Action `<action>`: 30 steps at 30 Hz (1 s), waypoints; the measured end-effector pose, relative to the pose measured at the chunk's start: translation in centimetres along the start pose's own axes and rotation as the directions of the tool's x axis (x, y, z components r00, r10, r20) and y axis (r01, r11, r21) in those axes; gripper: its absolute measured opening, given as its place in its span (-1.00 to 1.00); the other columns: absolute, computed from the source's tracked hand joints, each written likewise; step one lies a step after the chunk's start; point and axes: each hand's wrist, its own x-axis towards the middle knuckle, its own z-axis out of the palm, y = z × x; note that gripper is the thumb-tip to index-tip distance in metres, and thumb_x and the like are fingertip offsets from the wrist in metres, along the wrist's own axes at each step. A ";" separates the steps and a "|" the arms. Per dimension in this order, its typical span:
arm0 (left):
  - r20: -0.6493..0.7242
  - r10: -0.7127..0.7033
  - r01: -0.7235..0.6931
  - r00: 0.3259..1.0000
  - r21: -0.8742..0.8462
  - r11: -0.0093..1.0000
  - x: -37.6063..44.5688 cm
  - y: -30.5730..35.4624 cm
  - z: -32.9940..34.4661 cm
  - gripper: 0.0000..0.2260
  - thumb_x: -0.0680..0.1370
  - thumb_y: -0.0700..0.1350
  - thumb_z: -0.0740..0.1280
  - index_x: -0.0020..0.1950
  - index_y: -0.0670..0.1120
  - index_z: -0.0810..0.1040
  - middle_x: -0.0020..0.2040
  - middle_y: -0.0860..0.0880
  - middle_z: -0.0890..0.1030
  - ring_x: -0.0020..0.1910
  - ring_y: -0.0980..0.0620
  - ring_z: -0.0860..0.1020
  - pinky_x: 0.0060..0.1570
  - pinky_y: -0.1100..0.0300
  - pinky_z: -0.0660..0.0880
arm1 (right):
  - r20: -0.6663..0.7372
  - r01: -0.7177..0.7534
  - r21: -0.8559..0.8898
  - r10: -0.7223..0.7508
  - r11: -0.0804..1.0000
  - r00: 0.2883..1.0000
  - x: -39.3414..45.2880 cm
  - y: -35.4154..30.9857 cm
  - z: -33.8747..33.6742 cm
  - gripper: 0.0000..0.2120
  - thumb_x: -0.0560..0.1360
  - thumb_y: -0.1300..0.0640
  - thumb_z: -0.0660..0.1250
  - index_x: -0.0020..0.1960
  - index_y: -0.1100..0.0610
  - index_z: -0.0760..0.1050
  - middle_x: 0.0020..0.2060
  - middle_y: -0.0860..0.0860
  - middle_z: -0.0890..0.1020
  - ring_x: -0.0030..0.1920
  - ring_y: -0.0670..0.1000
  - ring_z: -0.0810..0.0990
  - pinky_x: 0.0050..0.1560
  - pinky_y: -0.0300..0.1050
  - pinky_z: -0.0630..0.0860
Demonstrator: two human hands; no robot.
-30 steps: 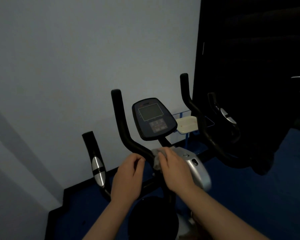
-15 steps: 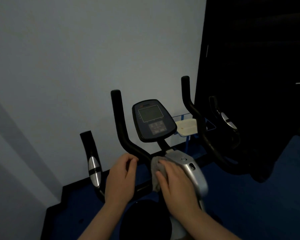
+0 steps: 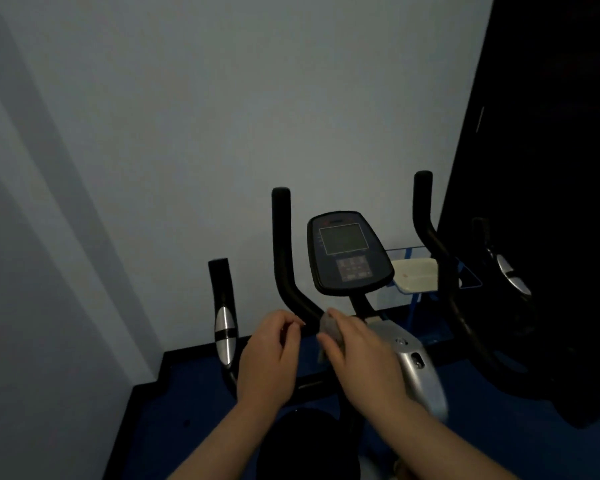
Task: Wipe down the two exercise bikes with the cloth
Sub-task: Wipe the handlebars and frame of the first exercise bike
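Dim room, pale grey wall (image 3: pixel 187 133) behind, blue floor (image 3: pixel 194 403) below with a black edge along the wall. At far left of the bike (image 3: pixel 406 362), a low side grip (image 3: pixel 224 323) with a silver band, standing apart from both hands. Next, the left handlebar (image 3: pixel 282 251), black and bent, rising beside the console. Left hand (image 3: pixel 269 362) at the base of this bar, fingers curled around the bar there; how firm the hold is, hard to tell in this light. Just to the right, the cloth (image 3: pixel 328 329), small and grey, bunched against the bar joint under the console stem. Right hand (image 3: pixel 364 358) on top of the cloth, fingers bent over it and pinching it against the joint, close to the silver cover of the frame. Above, the console (image 3: pixel 349 252) with dark screen and keypad. Further right, a white tray (image 3: pixel 416 275) on a blue stand by the wall, then the right handlebar (image 3: pixel 430 244) and a second side grip (image 3: pixel 508 271), half lost in the dark area.

Judging from the position, wiping now at the middle joint of the first bike. No sign to tell which parts are clean already. Second bike not seen, so probably much of the task remains.
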 end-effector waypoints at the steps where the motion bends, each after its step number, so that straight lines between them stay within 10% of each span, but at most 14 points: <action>1: 0.003 0.002 -0.002 1.000 -0.020 1.000 0.0 0.0 0.0 -0.80 0.60 -0.16 0.25 -0.11 0.15 0.49 -0.20 0.19 0.55 -0.16 0.22 0.53 -0.21 0.41 0.39 | 0.004 -0.022 0.050 0.022 0.999 1.000 1.1 -0.2 -0.3 -0.68 0.61 -0.07 0.19 0.33 -0.03 0.44 0.14 -0.07 0.56 0.13 -0.04 0.54 0.06 -0.17 0.44; 6: -0.033 -0.051 0.044 0.998 -0.175 0.984 1.9 0.1 -1.4 -0.79 0.58 -0.22 0.28 -0.09 0.10 0.54 -0.18 0.17 0.58 -0.18 0.16 0.55 -0.19 0.25 0.50 | -0.087 -0.030 0.322 0.061 0.946 0.994 6.6 -4.1 -0.5 -0.74 0.54 0.01 0.34 0.20 -0.04 0.39 -0.04 -0.08 0.59 -0.03 -0.07 0.57 -0.06 -0.11 0.52; 10: -0.135 0.163 -0.162 0.977 0.015 0.987 6.9 0.1 -4.7 -0.80 0.56 -0.23 0.29 -0.08 0.10 0.52 -0.14 0.23 0.56 -0.14 0.21 0.52 -0.19 0.29 0.43 | -0.044 0.095 0.240 -0.087 0.966 0.995 6.5 -5.3 1.7 -0.82 0.51 0.09 0.39 0.07 0.03 0.45 0.10 -0.13 0.53 0.10 -0.08 0.48 0.05 -0.05 0.51; 16: -0.032 0.346 -0.298 0.938 0.438 0.848 12.0 -3.8 -6.2 -0.84 0.46 -0.31 0.37 -0.03 -0.11 0.64 0.02 -0.05 0.61 0.05 -0.09 0.52 0.07 0.05 0.42 | -0.045 0.192 0.146 -0.188 0.970 0.981 7.2 -3.0 0.8 -0.69 0.47 0.17 0.44 0.20 -0.02 0.60 0.17 -0.17 0.40 0.14 -0.21 0.41 0.17 -0.53 0.29; 24: -0.226 0.010 -0.033 0.974 -0.100 0.994 11.2 -5.6 -5.3 -0.83 0.57 -0.26 0.28 0.05 0.01 0.50 -0.04 0.15 0.51 -0.05 0.26 0.50 -0.11 0.52 0.37 | -0.130 0.209 0.107 -0.195 0.972 0.972 10.4 -5.2 2.5 -0.72 0.46 0.25 0.42 0.14 0.05 0.61 -0.01 -0.08 0.42 0.03 -0.10 0.46 0.04 -0.48 0.35; 30: -0.189 -0.005 -0.020 0.982 -0.126 0.992 11.3 -5.7 -5.3 -0.85 0.57 -0.26 0.25 -0.03 -0.01 0.49 -0.11 0.05 0.51 -0.15 0.15 0.51 -0.16 0.35 0.39 | -0.165 0.208 0.028 -0.201 0.978 0.966 14.8 -7.0 0.5 -0.74 0.46 0.31 0.39 0.12 0.11 0.58 0.04 -0.03 0.40 0.01 -0.04 0.47 0.05 -0.19 0.48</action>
